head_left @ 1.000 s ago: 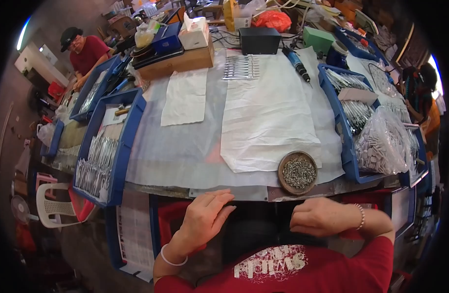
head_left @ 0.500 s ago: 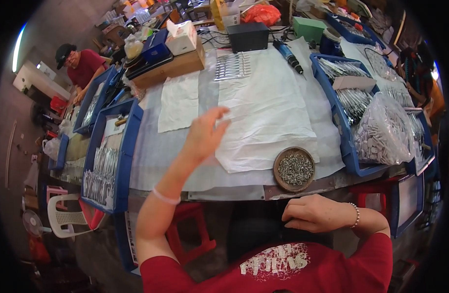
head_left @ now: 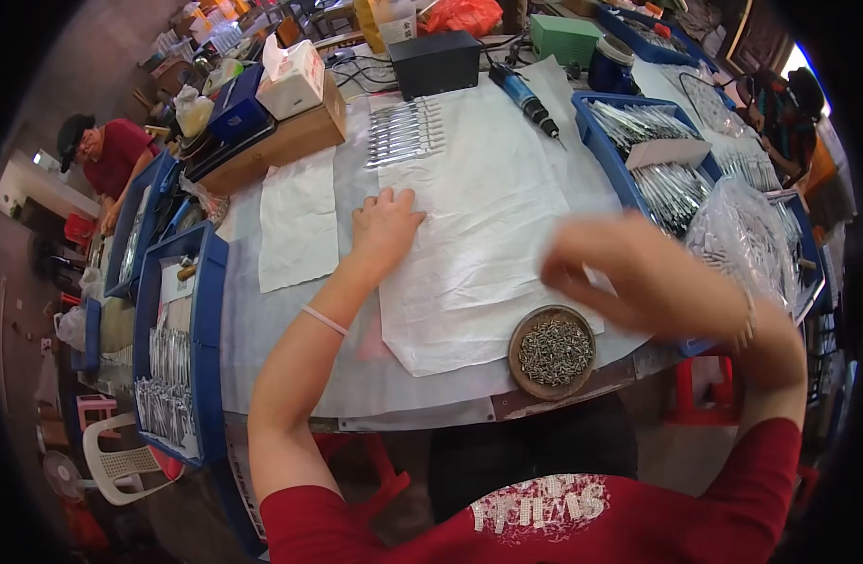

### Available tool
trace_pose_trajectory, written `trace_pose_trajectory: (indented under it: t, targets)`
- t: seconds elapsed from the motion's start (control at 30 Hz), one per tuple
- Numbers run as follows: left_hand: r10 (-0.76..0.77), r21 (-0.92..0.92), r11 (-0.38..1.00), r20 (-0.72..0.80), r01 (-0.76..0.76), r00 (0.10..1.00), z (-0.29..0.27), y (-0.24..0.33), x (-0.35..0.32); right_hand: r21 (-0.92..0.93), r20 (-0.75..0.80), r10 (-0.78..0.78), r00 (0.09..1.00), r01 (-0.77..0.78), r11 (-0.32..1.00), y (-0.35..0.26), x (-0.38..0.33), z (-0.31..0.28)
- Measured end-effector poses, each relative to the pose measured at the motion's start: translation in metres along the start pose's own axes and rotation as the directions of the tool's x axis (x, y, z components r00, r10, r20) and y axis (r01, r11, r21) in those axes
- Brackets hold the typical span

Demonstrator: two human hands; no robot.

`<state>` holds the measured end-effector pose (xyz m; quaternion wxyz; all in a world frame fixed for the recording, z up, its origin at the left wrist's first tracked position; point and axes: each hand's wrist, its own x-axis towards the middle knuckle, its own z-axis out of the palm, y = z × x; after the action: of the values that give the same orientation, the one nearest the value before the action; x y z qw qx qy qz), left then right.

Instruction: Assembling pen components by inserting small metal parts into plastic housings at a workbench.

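Observation:
My left hand [head_left: 386, 230] lies on the white sheet [head_left: 488, 244], its fingers spread and nothing seen in them. Beyond it, a neat row of slim silvery metal parts [head_left: 405, 132] is laid out on the sheet. My right hand [head_left: 629, 268], smeared by motion, hangs over the sheet's right side; whether it holds anything cannot be made out. Below and left of it, at the table's front edge, stands a round brown bowl [head_left: 514, 355] of small metal screw-like pieces [head_left: 555, 352]. A blue electric screwdriver [head_left: 525, 99] lies at the far right of the sheet.
Blue trays of metal parts flank me, one at the right [head_left: 606, 155] and one at the left [head_left: 209, 310]. A plastic bag of small pieces [head_left: 746, 235] is beside my right forearm. A black box [head_left: 435, 66] and a tissue box [head_left: 292, 83] stand behind. A person [head_left: 121, 160] sits far left.
My left hand has come down onto the sheet. From the table's front edge my right hand has risen and moved forward and right, over the sheet. The view has shifted slightly.

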<state>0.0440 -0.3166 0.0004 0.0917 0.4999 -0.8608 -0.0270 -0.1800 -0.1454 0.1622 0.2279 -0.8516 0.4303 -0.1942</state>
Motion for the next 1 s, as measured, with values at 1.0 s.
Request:
trace_pose_trajectory:
  t: [1.0]
  targets:
    - [0.070, 0.079, 0.995, -0.043, -0.066, 0.997, 0.020, -0.009, -0.021, -0.610, -0.117, -0.035, 0.993, -0.044, 0.792, 0.177, 0.193, 0.126]
